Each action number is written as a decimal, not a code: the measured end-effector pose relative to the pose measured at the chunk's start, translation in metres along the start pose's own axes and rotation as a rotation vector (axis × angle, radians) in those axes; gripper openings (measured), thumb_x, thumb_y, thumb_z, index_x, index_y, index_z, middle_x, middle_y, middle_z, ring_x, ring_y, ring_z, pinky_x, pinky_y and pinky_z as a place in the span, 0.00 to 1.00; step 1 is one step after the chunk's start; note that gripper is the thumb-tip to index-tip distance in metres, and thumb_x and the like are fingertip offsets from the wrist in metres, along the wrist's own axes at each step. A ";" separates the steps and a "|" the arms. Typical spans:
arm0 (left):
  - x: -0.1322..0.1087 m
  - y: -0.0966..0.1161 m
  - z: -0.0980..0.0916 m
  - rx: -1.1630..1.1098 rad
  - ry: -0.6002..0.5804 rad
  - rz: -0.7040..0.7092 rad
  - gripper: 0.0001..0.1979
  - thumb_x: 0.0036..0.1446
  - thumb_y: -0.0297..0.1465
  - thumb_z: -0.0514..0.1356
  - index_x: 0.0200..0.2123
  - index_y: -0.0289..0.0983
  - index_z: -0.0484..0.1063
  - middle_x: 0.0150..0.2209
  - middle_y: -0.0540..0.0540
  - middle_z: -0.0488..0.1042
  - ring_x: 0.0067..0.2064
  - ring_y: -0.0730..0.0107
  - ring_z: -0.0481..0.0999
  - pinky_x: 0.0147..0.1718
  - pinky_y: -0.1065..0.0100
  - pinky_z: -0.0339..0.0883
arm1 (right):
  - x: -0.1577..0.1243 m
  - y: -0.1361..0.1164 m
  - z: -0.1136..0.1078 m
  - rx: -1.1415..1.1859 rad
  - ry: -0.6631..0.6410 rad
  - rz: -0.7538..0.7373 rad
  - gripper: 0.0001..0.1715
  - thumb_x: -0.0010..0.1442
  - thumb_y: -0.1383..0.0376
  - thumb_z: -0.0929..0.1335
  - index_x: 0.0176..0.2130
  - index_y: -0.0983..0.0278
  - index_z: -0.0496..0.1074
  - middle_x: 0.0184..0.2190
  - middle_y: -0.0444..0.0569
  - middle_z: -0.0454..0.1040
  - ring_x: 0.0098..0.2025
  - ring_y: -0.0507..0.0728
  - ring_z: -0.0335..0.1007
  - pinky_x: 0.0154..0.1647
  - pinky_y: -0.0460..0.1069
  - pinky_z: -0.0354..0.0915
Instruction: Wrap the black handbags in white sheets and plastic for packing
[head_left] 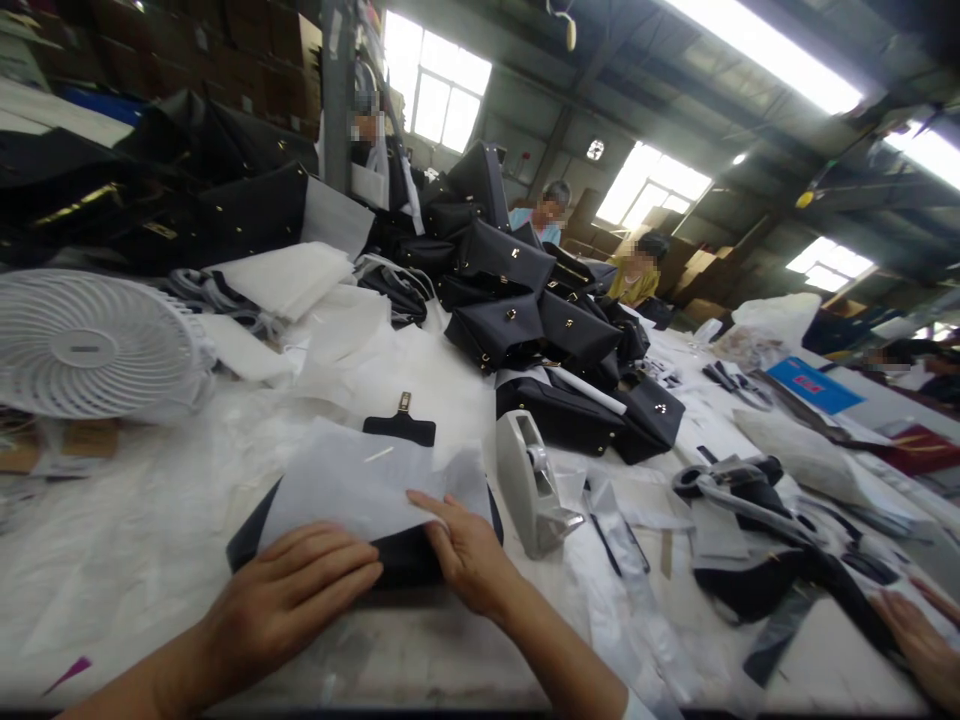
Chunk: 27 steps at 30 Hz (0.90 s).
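A black handbag point(409, 562) lies in front of me, its upper face mostly under a sheet of white tissue paper point(345, 480). My left hand point(300, 585) rests flat on the sheet's near left edge, fingers stretched out and together. On the right, my right hand point(465, 550) touches the paper's near right part, with the index finger extended over it and the other fingers partly hidden. Beyond the sheet a black flap with a gold clasp point(403, 415) sticks out. Just right of the bag stands a grey tape dispenser point(529, 485).
Black handbags point(525, 300) are heaped at the back. A white fan point(90, 345) stands left, near stacked white paper point(281, 280). Straps and plastic point(750, 500) lie right, where another person's hand point(915, 630) reaches in. Two people sit beyond the heap.
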<state>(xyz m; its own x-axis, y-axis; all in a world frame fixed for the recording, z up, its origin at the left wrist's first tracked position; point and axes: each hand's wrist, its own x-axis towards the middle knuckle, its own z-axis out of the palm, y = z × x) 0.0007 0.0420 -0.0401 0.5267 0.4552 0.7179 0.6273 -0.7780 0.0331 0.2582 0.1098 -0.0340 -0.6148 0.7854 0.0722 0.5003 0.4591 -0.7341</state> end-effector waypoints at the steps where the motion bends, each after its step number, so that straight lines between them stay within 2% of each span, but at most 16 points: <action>1: -0.001 0.000 -0.001 0.033 -0.023 0.001 0.15 0.70 0.21 0.55 0.52 0.38 0.77 0.48 0.48 0.83 0.53 0.67 0.78 0.61 0.63 0.65 | 0.001 0.000 0.000 0.062 0.043 0.036 0.28 0.75 0.58 0.56 0.67 0.61 0.67 0.64 0.50 0.70 0.67 0.61 0.65 0.73 0.62 0.53; 5: -0.002 -0.001 0.002 0.150 -0.149 -0.038 0.20 0.72 0.22 0.49 0.57 0.41 0.75 0.53 0.46 0.82 0.51 0.63 0.80 0.54 0.61 0.68 | 0.002 0.006 0.004 0.205 0.234 0.173 0.36 0.75 0.46 0.53 0.61 0.63 0.74 0.59 0.54 0.76 0.64 0.64 0.70 0.68 0.60 0.62; 6: 0.000 -0.002 0.005 0.136 -0.206 -0.111 0.19 0.73 0.24 0.49 0.57 0.42 0.75 0.51 0.47 0.83 0.48 0.61 0.82 0.51 0.60 0.70 | 0.002 0.008 0.005 0.213 0.263 0.197 0.39 0.74 0.43 0.52 0.58 0.64 0.77 0.55 0.55 0.78 0.61 0.66 0.73 0.65 0.60 0.64; 8: 0.008 -0.004 0.013 0.051 -0.331 -0.340 0.17 0.73 0.31 0.52 0.58 0.42 0.75 0.48 0.45 0.84 0.44 0.58 0.83 0.44 0.60 0.73 | 0.003 0.012 0.007 0.214 0.295 0.227 0.45 0.72 0.39 0.51 0.51 0.65 0.80 0.47 0.58 0.81 0.55 0.68 0.77 0.60 0.61 0.68; 10: 0.019 -0.008 0.021 -0.035 -0.416 -0.554 0.19 0.70 0.38 0.57 0.59 0.41 0.74 0.51 0.43 0.82 0.45 0.54 0.84 0.42 0.60 0.75 | 0.003 0.014 0.007 0.215 0.312 0.237 0.47 0.71 0.37 0.50 0.47 0.66 0.81 0.42 0.60 0.82 0.51 0.69 0.78 0.56 0.61 0.70; 11: 0.024 -0.011 0.025 -0.061 -0.440 -0.615 0.19 0.68 0.39 0.58 0.59 0.42 0.74 0.53 0.43 0.81 0.47 0.53 0.83 0.42 0.60 0.75 | 0.003 0.014 0.008 0.218 0.319 0.235 0.48 0.71 0.37 0.50 0.46 0.66 0.81 0.41 0.60 0.82 0.50 0.69 0.78 0.55 0.60 0.70; 13: 0.033 -0.016 0.032 -0.107 -0.477 -0.643 0.17 0.66 0.40 0.59 0.56 0.44 0.77 0.53 0.46 0.81 0.47 0.55 0.83 0.42 0.62 0.75 | 0.004 0.014 0.008 0.224 0.326 0.225 0.48 0.71 0.37 0.50 0.46 0.65 0.81 0.41 0.59 0.81 0.50 0.69 0.78 0.53 0.59 0.70; 17: 0.042 -0.025 0.039 -0.232 -0.529 -0.693 0.14 0.65 0.39 0.58 0.47 0.45 0.81 0.45 0.48 0.83 0.45 0.59 0.83 0.45 0.64 0.74 | 0.003 0.014 0.009 0.234 0.334 0.206 0.48 0.71 0.37 0.50 0.47 0.66 0.80 0.42 0.58 0.82 0.49 0.68 0.78 0.52 0.58 0.70; 22: 0.043 -0.032 0.041 -0.359 -0.529 -0.698 0.15 0.65 0.38 0.56 0.46 0.44 0.82 0.46 0.47 0.83 0.47 0.59 0.82 0.49 0.63 0.74 | 0.002 0.015 0.008 0.244 0.336 0.176 0.46 0.71 0.37 0.51 0.47 0.65 0.81 0.40 0.57 0.82 0.48 0.67 0.79 0.51 0.57 0.71; 27: 0.044 -0.034 0.044 -0.421 -0.517 -0.684 0.16 0.65 0.38 0.55 0.43 0.45 0.83 0.44 0.46 0.82 0.46 0.59 0.82 0.47 0.62 0.74 | 0.002 0.017 0.009 0.237 0.331 0.161 0.45 0.72 0.38 0.51 0.49 0.64 0.81 0.43 0.56 0.82 0.49 0.66 0.78 0.51 0.56 0.71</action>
<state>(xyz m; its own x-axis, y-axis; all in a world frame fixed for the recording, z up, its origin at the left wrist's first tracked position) 0.0274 0.1077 -0.0400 0.3735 0.9259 0.0575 0.6884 -0.3182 0.6519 0.2597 0.1148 -0.0524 -0.2926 0.9475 0.1287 0.3960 0.2426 -0.8856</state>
